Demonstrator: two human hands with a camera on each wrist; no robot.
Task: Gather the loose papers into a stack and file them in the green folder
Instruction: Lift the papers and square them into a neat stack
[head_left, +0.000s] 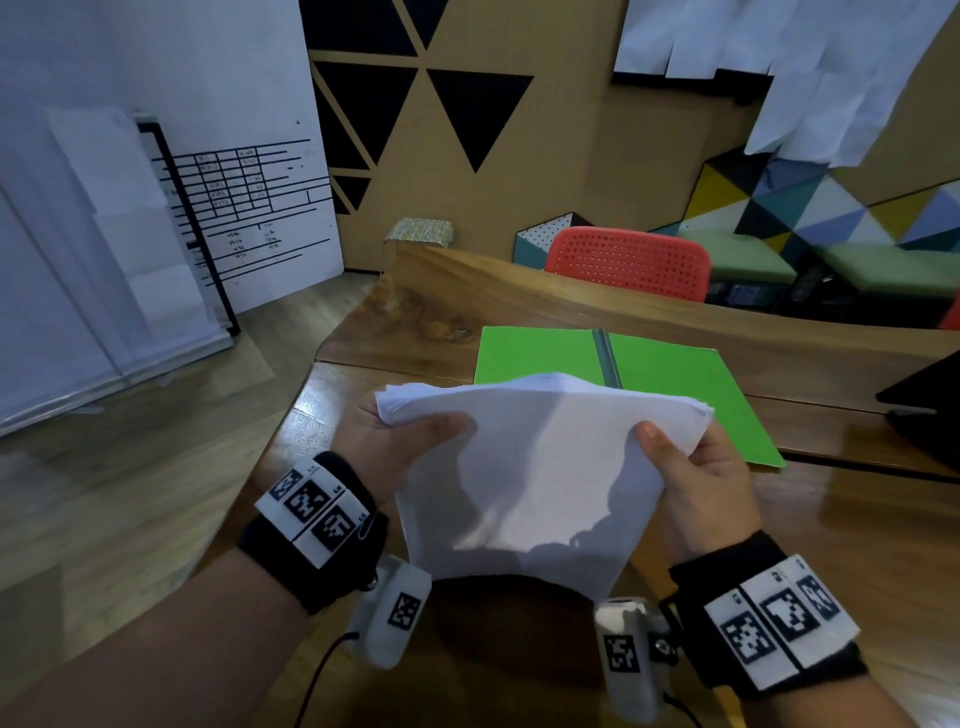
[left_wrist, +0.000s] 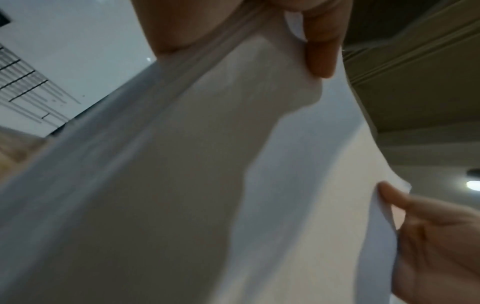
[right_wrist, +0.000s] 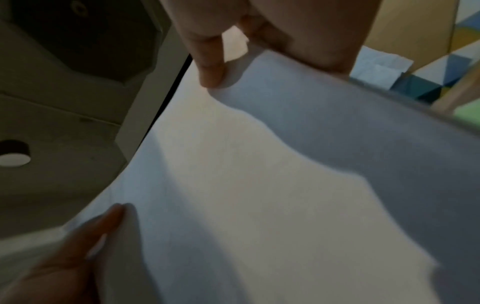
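A stack of white papers (head_left: 530, 467) is held upright above the wooden table, its lower edge near the table's front. My left hand (head_left: 400, 441) grips the stack's upper left edge, thumb on the near face. My right hand (head_left: 691, 467) grips the upper right edge the same way. The green folder (head_left: 675, 384) lies open and flat on the table just behind the stack. In the left wrist view the papers (left_wrist: 207, 185) fill the frame, with the left hand (left_wrist: 319, 41) at the top. The right wrist view shows the papers (right_wrist: 272, 185) under the right hand (right_wrist: 210, 61).
A dark laptop (head_left: 930, 405) sits at the table's right edge. A red perforated chair (head_left: 628, 262) stands behind the table's far side. A whiteboard (head_left: 249, 208) leans at the left, over wooden floor. The table's left edge (head_left: 306, 395) runs close beside my left hand.
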